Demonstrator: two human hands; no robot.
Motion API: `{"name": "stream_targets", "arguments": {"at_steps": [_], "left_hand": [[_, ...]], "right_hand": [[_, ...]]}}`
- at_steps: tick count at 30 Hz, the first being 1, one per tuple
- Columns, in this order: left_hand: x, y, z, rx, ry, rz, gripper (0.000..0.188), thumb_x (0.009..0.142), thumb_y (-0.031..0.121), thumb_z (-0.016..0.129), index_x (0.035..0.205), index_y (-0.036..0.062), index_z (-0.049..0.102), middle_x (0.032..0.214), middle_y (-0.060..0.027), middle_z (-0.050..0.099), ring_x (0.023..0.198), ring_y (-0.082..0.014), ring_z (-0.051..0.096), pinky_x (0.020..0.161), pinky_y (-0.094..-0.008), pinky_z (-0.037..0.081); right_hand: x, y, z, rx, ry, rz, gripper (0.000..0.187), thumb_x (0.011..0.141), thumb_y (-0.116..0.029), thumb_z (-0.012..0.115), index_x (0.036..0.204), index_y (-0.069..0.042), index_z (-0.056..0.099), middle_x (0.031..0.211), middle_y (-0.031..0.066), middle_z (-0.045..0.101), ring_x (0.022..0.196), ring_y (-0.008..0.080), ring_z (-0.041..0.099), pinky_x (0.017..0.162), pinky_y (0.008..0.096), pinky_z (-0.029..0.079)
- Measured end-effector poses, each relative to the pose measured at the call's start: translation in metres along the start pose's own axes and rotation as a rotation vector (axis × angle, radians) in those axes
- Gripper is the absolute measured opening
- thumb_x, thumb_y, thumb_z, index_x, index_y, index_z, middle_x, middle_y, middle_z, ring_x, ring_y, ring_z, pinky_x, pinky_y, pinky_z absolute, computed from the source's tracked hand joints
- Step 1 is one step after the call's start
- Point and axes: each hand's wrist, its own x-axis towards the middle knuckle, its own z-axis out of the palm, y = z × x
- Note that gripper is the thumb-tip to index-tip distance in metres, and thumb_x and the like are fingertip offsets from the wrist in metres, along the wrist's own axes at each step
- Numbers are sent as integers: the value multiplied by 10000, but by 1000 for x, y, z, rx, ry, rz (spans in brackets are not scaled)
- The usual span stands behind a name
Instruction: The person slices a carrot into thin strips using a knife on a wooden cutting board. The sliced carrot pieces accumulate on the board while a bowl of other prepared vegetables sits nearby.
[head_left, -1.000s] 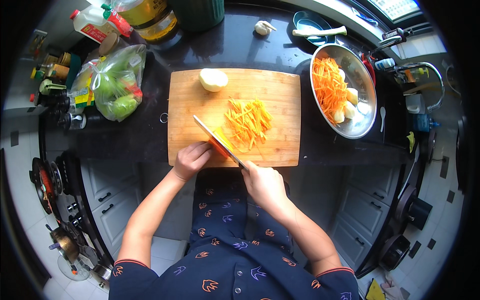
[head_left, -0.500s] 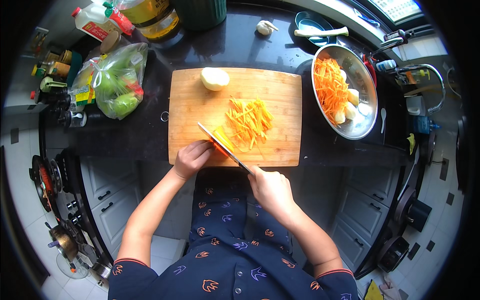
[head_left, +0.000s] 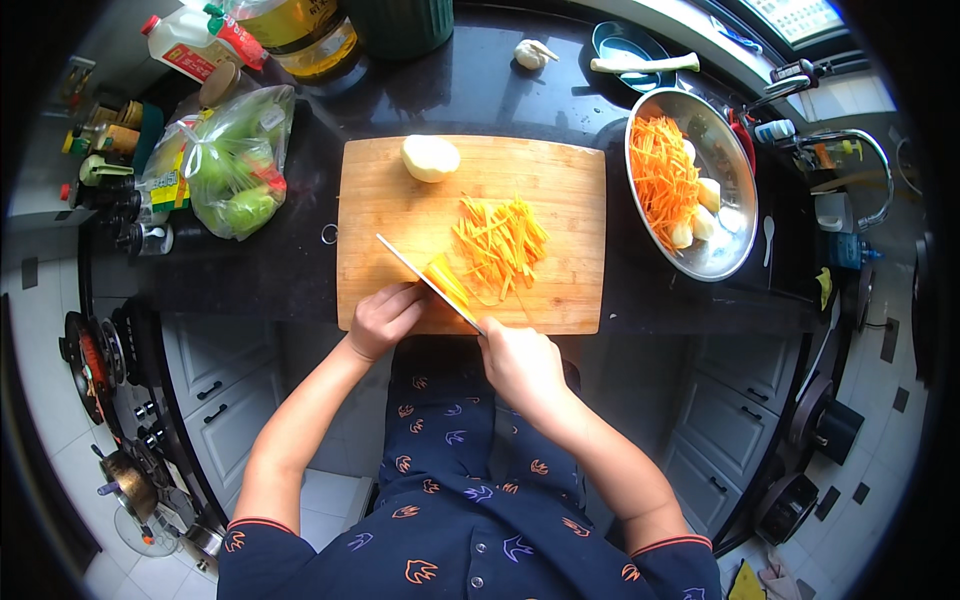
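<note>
My right hand [head_left: 525, 368] is wrapped round the handle of a kitchen knife [head_left: 408, 262], whose blade slants toward the far left over the wooden cutting board [head_left: 560, 300]. Close against the blade's left side, my left hand [head_left: 385, 318] has its fingers bent and pressed onto carrot slices, mostly hidden by the fingers and blade. Thin cut carrot strips [head_left: 446, 280] lean at the blade's right side. A loose pile of carrot shreds [head_left: 500, 240] lies mid-board, and a peeled potato [head_left: 430, 158] rests near the far edge.
To the right stands a steel bowl [head_left: 735, 170] holding shredded carrot [head_left: 665, 175] and several pale peeled pieces. A plastic bag of green vegetables [head_left: 235, 170] sits left of the board. Behind are a garlic bulb [head_left: 534, 54], a pale handle-like stick [head_left: 645, 64] and a large oil bottle [head_left: 305, 40].
The knife has slid toward the far left, its tip farther out over the board. My right hand has moved left with it; my left hand stays nearly in place.
</note>
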Motion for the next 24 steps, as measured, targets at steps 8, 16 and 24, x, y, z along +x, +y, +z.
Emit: {"name": "stream_targets", "arguments": {"at_steps": [8, 16, 24], "left_hand": [[0, -1, 0, -9, 4, 1, 159, 711, 50, 711, 868, 65, 732, 958, -61, 724, 876, -211, 715, 668, -305, 603], [-3, -1, 1, 15, -28, -29, 180, 729, 61, 710, 904, 84, 744, 960, -45, 720, 879, -190, 714, 656, -284, 591], [-2, -1, -1, 13, -32, -47, 211, 740, 64, 688, 942, 76, 748, 963, -43, 720, 862, -184, 715, 656, -285, 588]], "right_hand": [[10, -3, 15, -20, 53, 25, 121, 952, -173, 619, 1014, -69, 626, 663, 228, 652, 626, 424, 670, 587, 517, 555], [-3, 0, -16, 66, 46, -13, 114, 955, -175, 604, 1014, -79, 623, 643, 232, 638, 626, 431, 667, 592, 525, 548], [-17, 8, -19, 73, 0, 28, 103, 945, -169, 614, 990, -77, 616, 660, 235, 642, 641, 436, 663, 608, 531, 547]]}}
